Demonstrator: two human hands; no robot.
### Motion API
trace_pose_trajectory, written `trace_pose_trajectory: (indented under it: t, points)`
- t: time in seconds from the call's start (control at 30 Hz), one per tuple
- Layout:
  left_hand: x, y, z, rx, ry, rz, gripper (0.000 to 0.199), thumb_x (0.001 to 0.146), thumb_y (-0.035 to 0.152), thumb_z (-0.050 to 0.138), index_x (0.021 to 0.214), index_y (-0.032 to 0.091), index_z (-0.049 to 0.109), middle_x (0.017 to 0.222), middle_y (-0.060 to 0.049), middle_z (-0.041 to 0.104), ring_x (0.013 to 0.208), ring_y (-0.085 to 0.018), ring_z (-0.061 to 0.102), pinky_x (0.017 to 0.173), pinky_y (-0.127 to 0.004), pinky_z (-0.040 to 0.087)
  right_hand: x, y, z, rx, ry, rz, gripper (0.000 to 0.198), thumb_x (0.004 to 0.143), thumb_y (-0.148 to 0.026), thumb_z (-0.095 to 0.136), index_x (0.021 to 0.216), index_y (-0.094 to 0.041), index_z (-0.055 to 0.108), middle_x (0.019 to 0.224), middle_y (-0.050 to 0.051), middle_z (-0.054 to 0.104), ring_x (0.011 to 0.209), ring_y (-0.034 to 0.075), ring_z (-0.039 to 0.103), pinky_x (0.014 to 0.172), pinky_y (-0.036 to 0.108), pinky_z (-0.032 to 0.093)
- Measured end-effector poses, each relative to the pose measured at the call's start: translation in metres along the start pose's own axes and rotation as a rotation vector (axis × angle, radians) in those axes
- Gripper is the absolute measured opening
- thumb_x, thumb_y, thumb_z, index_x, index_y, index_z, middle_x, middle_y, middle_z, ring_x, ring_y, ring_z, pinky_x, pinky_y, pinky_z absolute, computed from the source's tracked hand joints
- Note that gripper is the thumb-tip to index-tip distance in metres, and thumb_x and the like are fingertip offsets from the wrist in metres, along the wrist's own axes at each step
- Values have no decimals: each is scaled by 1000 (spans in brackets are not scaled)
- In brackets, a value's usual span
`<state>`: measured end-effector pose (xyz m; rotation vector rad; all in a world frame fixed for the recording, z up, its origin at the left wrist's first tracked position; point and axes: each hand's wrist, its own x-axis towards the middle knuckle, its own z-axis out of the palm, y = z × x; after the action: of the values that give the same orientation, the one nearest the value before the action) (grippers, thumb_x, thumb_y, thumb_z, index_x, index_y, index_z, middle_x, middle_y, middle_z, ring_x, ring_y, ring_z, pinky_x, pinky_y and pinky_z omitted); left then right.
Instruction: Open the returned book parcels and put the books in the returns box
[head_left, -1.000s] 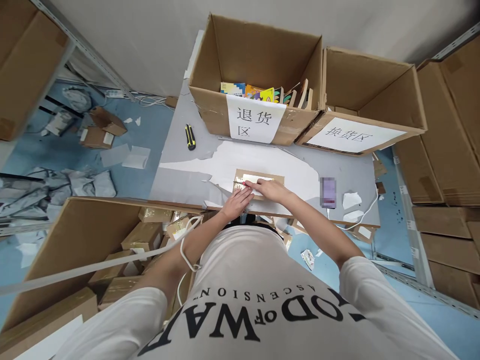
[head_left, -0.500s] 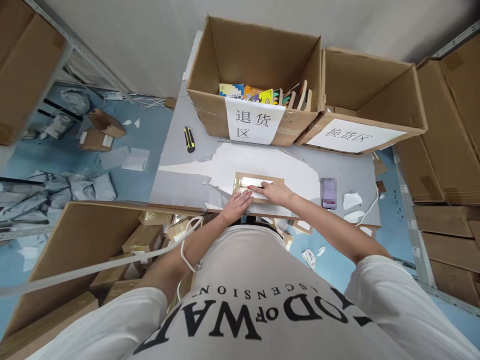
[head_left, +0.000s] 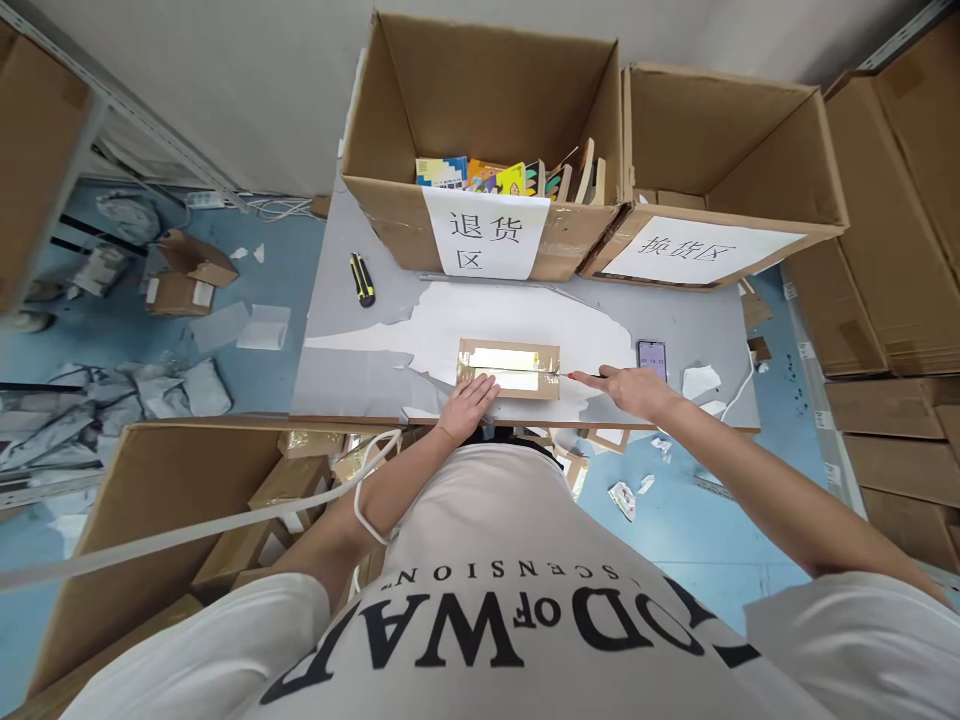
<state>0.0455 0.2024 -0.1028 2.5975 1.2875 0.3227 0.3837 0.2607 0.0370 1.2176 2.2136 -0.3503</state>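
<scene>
On the table in front of me lies a small cardboard box (head_left: 551, 385) with shiny tape and a white label. A thin dark line runs lengthwise across its top. My left hand (head_left: 471, 403) rests flat on the box's near left corner, fingers stretched out. To the right of the box, my right hand (head_left: 637, 390) is closed around a slim cutter (head_left: 589, 379) with black and red parts. The cutter points left, its tip close to the box's right end; most of its handle is hidden in the fist.
Two big open cartons stand at the back: one (head_left: 382, 225) holds books, the other (head_left: 757, 190) bears a paper sign. A yellow-black utility knife (head_left: 362, 280) lies left, a phone (head_left: 652, 358) right. Below left, a large carton (head_left: 150, 500) holds parcels; a white cord (head_left: 285, 512) crosses it.
My right hand has moved right with the cutter, from above the box to past its right end. My left hand stays on the box. The dark line across the top now shows.
</scene>
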Motion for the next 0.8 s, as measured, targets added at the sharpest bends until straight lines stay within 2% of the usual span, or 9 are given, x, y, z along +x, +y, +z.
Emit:
trace_pose_trajectory:
  t: [0.13, 0.2, 0.27, 0.4, 0.47, 0.53, 0.63, 0.7, 0.8]
  points:
    - [2, 0, -2, 7, -12, -5, 58, 87, 6, 35, 142, 20, 45, 144, -10, 49, 138, -24, 39, 109, -44, 33, -10, 6, 11, -10, 15, 39, 84, 78, -1, 38, 149, -45, 23, 104, 10, 63, 62, 15, 60, 57, 28, 36]
    - [2, 0, -3, 15, -24, -3, 55, 88, 6, 35, 140, 20, 47, 143, -10, 49, 138, -24, 40, 108, -44, 33, -24, 15, 20, -6, -32, 65, 83, 78, -2, 40, 148, -44, 26, 102, 9, 63, 61, 17, 60, 57, 29, 37]
    - [3, 1, -6, 19, -31, 4, 54, 88, 7, 36, 138, 20, 50, 143, -10, 50, 137, -24, 42, 107, -43, 34, -39, 22, 30, 79, 6, 90, 75, 82, -6, 40, 147, -42, 30, 100, 9, 63, 63, 18, 60, 57, 29, 38]
    - [11, 4, -19, 23, -4, -6, 42, 90, 17, 42, 129, 20, 58, 134, -11, 59, 127, -26, 52, 102, -43, 38, -48, 12, 56, 586, 370, 215, 55, 95, -29, 33, 150, -29, 32, 94, 8, 64, 66, 17, 60, 61, 30, 47]
    - [21, 4, -28, 21, 6, -15, 36, 91, 30, 48, 123, 19, 61, 127, -13, 63, 120, -27, 55, 101, -44, 38, -35, -6, 69, 926, 444, 252, 57, 95, -38, 34, 149, -23, 33, 86, 5, 64, 58, 14, 56, 60, 30, 50]
    - [35, 2, -36, 25, 6, -15, 47, 85, 44, 57, 123, 18, 60, 129, -15, 60, 123, -31, 51, 104, -47, 35, -18, -28, 80, 1225, 467, 286, 62, 93, -46, 37, 149, -21, 32, 85, 4, 64, 54, 11, 54, 53, 28, 50]
    - [53, -4, -41, 54, -14, -47, 89, 66, 62, 70, 137, 13, 48, 147, -21, 40, 138, -39, 32, 112, -53, 24, 3, -54, 93, 1527, 484, 323, 71, 87, -53, 44, 150, -23, 30, 93, 5, 63, 52, 9, 53, 45, 25, 48]
    - [61, -7, -41, 72, -46, -80, 110, 57, 68, 73, 144, 11, 37, 153, -24, 29, 142, -42, 22, 114, -56, 16, 9, -64, 98, 1624, 477, 331, 76, 84, -56, 47, 150, -23, 29, 94, 4, 61, 50, 8, 52, 42, 23, 46]
    - [66, -9, -37, 74, -83, -110, 117, 54, 69, 74, 147, 11, 32, 154, -24, 28, 142, -43, 20, 115, -57, 10, 10, -71, 101, 1670, 464, 329, 79, 82, -58, 48, 150, -24, 29, 95, 4, 60, 50, 7, 51, 42, 22, 46]
